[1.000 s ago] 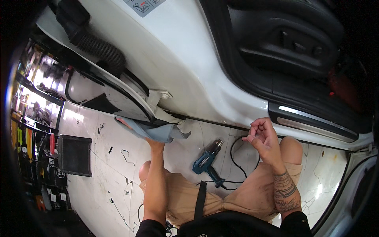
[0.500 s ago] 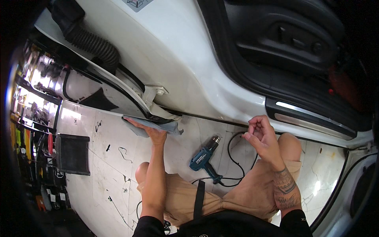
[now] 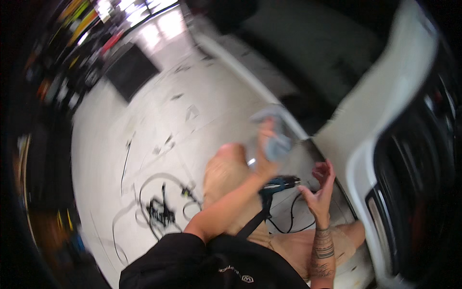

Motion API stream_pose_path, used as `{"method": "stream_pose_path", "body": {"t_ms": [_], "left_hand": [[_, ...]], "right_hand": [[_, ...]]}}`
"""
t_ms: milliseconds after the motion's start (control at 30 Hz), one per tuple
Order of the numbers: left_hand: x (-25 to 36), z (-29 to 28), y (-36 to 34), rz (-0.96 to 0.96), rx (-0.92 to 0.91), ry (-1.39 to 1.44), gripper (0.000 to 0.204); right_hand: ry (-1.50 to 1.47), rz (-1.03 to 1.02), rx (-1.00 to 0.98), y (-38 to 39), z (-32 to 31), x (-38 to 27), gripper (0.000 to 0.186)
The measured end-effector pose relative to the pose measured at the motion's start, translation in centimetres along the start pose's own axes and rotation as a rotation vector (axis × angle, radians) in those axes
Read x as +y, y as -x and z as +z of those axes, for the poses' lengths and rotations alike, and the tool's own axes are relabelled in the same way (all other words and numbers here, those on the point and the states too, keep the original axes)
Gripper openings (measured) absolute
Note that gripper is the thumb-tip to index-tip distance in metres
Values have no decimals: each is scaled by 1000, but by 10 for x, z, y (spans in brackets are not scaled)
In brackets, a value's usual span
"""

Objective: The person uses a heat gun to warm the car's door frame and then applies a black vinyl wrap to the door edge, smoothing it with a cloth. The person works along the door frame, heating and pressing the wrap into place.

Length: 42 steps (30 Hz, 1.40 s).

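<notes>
Grey-blue cloth (image 3: pixel 279 147) is bunched in the left grip (image 3: pixel 266 135), fingers closed on it, near the white panel edge (image 3: pixel 292 120). Right grip (image 3: pixel 318 196) spread, nothing visible in it — thumb near the heat gun's (image 3: pixel 278 185) nozzle, so a burn's possible if hot.

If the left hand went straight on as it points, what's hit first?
Past the grey-blue cloth it holds, the left hand would probably meet the car panel's white edge first; blur and unclear depth mean the cloth may even be touching it.
</notes>
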<state>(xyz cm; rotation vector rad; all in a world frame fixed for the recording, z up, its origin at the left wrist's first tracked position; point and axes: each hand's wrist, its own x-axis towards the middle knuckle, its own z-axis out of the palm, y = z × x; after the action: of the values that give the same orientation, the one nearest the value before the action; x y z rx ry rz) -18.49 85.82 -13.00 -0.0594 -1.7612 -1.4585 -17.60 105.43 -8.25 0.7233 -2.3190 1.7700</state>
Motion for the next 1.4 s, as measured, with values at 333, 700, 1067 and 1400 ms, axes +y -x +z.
{"method": "stream_pose_path", "body": {"t_ms": [333, 700, 1067, 1400], "left_hand": [[175, -287, 62, -908, -722, -930, 15], [86, -272, 327, -1628, -272, -373, 43], [-8, -292, 346, -1733, -1049, -466, 21], [1, -304, 320, -1615, -1147, -706, 18]], "right_hand": [[404, 98, -304, 51, 9, 40, 50], [230, 498, -403, 44, -30, -20, 46], [323, 245, -629, 58, -25, -19, 40], [443, 116, -504, 51, -30, -30, 47]]}}
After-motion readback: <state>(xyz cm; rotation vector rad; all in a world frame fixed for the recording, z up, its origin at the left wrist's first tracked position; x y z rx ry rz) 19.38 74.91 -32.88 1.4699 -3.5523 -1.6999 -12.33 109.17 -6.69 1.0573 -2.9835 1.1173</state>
